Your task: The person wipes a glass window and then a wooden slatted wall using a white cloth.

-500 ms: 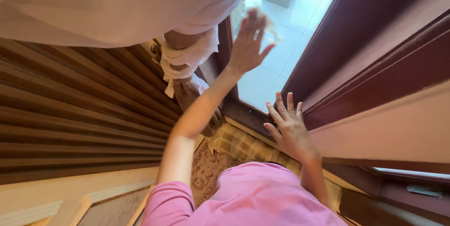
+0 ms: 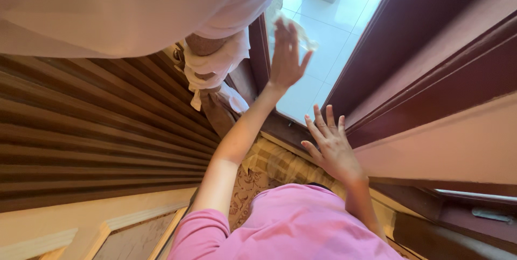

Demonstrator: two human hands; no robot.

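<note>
Cloth (image 2: 301,33) sits pinned under the left hand (image 2: 285,60) against the glass (image 2: 323,71) — right hand (image 2: 331,147) below, splayed empty, bracing on the frame (image 2: 291,128).

The left hand (image 2: 286,58) is raised flat against the window pane (image 2: 323,39), pressing a pale crumpled cloth (image 2: 293,23) to the glass. Below the pane, the right hand (image 2: 329,144) rests with spread fingers on the dark red window frame (image 2: 377,71). Beside the frame's left edge hangs a tied-back white curtain (image 2: 215,66).
</note>
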